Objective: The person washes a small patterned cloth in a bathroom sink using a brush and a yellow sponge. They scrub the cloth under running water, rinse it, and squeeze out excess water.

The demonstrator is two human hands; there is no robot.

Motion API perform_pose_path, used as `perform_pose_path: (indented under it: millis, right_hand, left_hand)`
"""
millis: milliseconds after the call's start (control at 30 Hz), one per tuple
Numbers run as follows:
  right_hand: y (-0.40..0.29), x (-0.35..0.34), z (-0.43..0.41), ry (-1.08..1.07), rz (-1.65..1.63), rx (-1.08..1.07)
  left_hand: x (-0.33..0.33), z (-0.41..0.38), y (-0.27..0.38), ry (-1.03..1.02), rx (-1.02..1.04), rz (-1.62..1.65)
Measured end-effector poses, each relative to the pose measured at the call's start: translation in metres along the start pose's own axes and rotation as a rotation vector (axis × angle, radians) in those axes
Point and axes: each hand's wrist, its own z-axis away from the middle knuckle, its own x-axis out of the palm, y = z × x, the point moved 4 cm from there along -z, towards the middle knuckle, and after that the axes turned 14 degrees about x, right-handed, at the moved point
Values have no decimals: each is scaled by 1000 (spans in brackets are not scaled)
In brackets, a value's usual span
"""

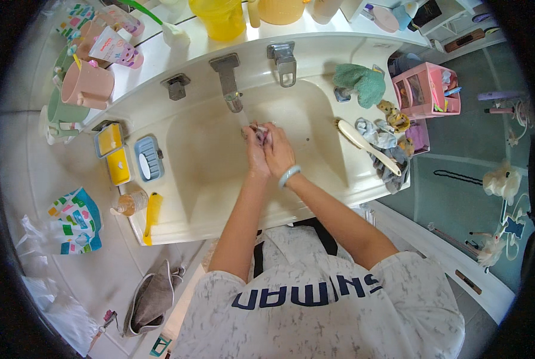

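Note:
Water runs from the metal faucet [229, 87] in the middle of the cream sink basin [204, 148]. Just below its spout, my left hand [257, 155] and my right hand [278, 150] are cupped together around a small wet item [260, 133] with dark purplish and white parts, perhaps cloth; the fingers hide most of it. A pale bangle [290, 176] circles my right wrist. To the right on the sink's rim lie a white-handled brush [361, 141], a green cloth [361, 83] and several small crumpled cloths [377, 133].
On the left rim are a blue soap dish [149, 158], a yellow soap box [118, 165], a pump bottle [132, 203] and a yellow comb [152, 217]. Cups, including a pink one [88, 84], line the shelf behind. A pink drawer organizer [424, 92] stands at the right.

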Motion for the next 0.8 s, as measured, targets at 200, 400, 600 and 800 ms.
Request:
perform_pose_path:
  millis: [200,400,600,800]
  right_hand:
    - [-23,-29,25,83,-15,-55]
    - [0,-34,-43,-136,121,518]
    - [0,-24,-15,8,159,66]
    - [-13,-11,-17,-90,309,72]
  left_hand:
    - [43,26,-6,24,-276,-7]
    - [33,36,-26,104,-208,-252]
    - [45,18,-1,39,-185,-34]
    - [18,4,-13,-13,-175,-12]
